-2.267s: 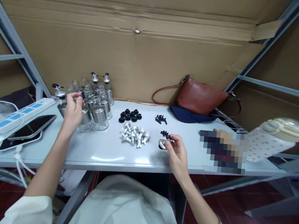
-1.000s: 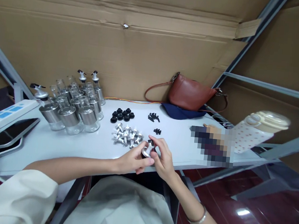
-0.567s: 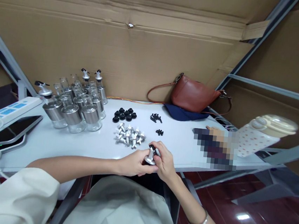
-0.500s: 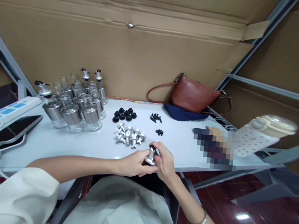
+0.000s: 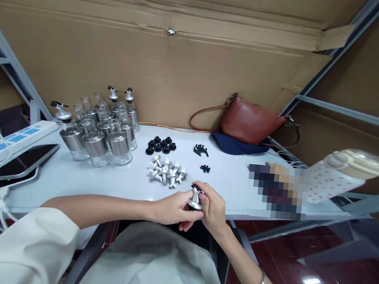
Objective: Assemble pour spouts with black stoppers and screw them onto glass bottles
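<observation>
A silver pourer spout (image 5: 195, 199) with a black flap on top is between my two hands, just over the table's front edge. My left hand (image 5: 173, 208) is closed around its lower part from the left. From the right, my right hand (image 5: 214, 207) grips it, its fingers curled by the black flap and its thumb near the silver base. The fingers hide most of the underside. Beyond my hands lie a heap of silver spout parts (image 5: 165, 172), several black stoppers (image 5: 161, 145), black flaps (image 5: 201, 150) and tiny black caps (image 5: 205, 168).
Glass bottles with steel bands (image 5: 96, 144) stand at the left, a few topped with spouts. Near them lie a power strip (image 5: 17, 142) and a dark flat device (image 5: 23, 161). A brown bag (image 5: 250, 121), navy cap (image 5: 237, 146) and dotted tumbler (image 5: 337, 176) are at the right.
The whole scene has shifted slightly right in view. Both hands stay on the pourer spout, and some left-hand fingers now show below it.
</observation>
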A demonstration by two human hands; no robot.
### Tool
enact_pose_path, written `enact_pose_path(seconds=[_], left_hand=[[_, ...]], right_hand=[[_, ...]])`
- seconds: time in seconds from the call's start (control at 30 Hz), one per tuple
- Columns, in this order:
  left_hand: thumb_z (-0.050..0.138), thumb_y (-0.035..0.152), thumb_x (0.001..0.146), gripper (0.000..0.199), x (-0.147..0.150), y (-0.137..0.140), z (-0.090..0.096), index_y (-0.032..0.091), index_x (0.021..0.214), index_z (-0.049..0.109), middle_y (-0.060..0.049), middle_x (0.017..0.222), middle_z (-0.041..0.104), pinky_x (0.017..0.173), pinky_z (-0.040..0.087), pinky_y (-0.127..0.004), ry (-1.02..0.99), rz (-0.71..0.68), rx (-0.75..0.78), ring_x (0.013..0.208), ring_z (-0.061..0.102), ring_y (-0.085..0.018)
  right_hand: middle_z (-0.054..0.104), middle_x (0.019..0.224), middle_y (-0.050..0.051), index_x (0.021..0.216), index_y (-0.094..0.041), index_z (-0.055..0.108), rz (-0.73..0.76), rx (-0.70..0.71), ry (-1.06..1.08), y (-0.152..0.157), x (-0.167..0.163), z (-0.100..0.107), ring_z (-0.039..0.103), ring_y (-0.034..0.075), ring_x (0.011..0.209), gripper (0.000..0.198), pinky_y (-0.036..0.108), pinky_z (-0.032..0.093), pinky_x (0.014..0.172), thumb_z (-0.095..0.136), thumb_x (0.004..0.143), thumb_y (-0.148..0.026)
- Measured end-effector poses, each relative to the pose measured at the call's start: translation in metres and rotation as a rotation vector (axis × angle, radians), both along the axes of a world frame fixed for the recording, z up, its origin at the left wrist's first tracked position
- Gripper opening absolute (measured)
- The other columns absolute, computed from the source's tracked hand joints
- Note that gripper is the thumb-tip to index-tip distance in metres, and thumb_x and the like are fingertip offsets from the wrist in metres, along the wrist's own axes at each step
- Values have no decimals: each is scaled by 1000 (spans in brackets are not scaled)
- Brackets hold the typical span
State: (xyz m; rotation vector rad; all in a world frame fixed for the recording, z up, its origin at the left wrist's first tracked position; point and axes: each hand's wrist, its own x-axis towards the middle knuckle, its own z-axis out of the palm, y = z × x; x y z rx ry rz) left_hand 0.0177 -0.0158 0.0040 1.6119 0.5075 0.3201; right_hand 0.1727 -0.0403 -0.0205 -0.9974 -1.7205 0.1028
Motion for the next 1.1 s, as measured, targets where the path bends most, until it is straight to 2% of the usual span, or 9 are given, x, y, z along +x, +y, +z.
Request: enact_pose_path(seconds=[0.1, 0.27, 0.43, 0.5, 0.6, 0.67, 0.73, 0.93, 1.1], left_hand=[[56, 12, 75, 24, -2, 2, 1, 18, 91, 40, 8, 53, 55, 45, 39, -18, -8, -67, 26, 44, 51, -7], [56, 25, 82, 24, 1, 2, -1, 17, 98, 40, 9, 52, 52, 42, 37, -18, -116, 9, -128, 40, 47, -6], [59, 28, 81, 25, 3, 1, 0, 16, 95, 41, 9, 51, 52, 41, 35, -16, -114, 55, -159, 40, 47, -5], [59, 27, 81, 24, 3, 1, 0, 17, 95, 42, 9, 52, 52, 41, 35, -16, -100, 55, -158, 40, 47, -5], [57, 24, 81, 22, 3, 1, 0, 17, 95, 42, 10, 51, 51, 41, 35, -16, -87, 63, -153, 40, 47, -5], [57, 22, 81, 21, 4, 1, -1, 17, 95, 42, 10, 51, 51, 41, 34, -16, -90, 67, -152, 40, 47, -5], [56, 22, 81, 20, 4, 1, -1, 17, 94, 41, 10, 51, 51, 40, 34, -16, -88, 67, -156, 40, 47, -5], [58, 22, 80, 21, 5, 0, 1, 17, 93, 41, 10, 50, 50, 41, 36, -17, -80, 71, -158, 40, 47, -5], [60, 27, 80, 24, 4, -1, 3, 18, 91, 41, 10, 51, 50, 42, 36, -18, -78, 71, -156, 40, 46, -6]], right_hand=[[60, 64, 2, 77, -20, 57, -65, -52, 157, -2, -1, 0, 57, 15, 56, 42, 26, 45, 51, 27, 99, -38], [56, 63, 1, 75, -20, 56, -89, -141, 226, 2, -3, 2, 54, 15, 57, 34, 27, 44, 53, 36, 96, -37], [61, 68, 2, 78, -19, 59, -316, -160, 224, 24, 32, 12, 56, 17, 62, 21, 28, 45, 59, 50, 89, -34], [65, 76, 4, 81, -18, 61, -403, -163, 102, 40, 54, 18, 59, 18, 65, 17, 30, 46, 62, 54, 86, -32], [69, 85, 10, 82, -15, 65, -487, -221, -274, 66, 82, 23, 63, 21, 73, 13, 31, 46, 68, 54, 84, -20], [70, 91, 13, 85, -13, 68, -514, -310, -548, 81, 92, 23, 65, 23, 81, 18, 31, 46, 73, 50, 84, -12], [71, 92, 14, 86, -12, 70, -515, -363, -674, 92, 96, 22, 66, 25, 81, 22, 32, 45, 71, 48, 83, -9], [73, 83, 12, 82, -16, 73, -404, -399, -807, 111, 91, 14, 67, 24, 79, 26, 30, 45, 70, 48, 83, -7], [73, 94, 13, 100, -14, 71, -311, -358, -794, 114, 90, 8, 66, 25, 88, 32, 31, 47, 78, 47, 82, -3]])
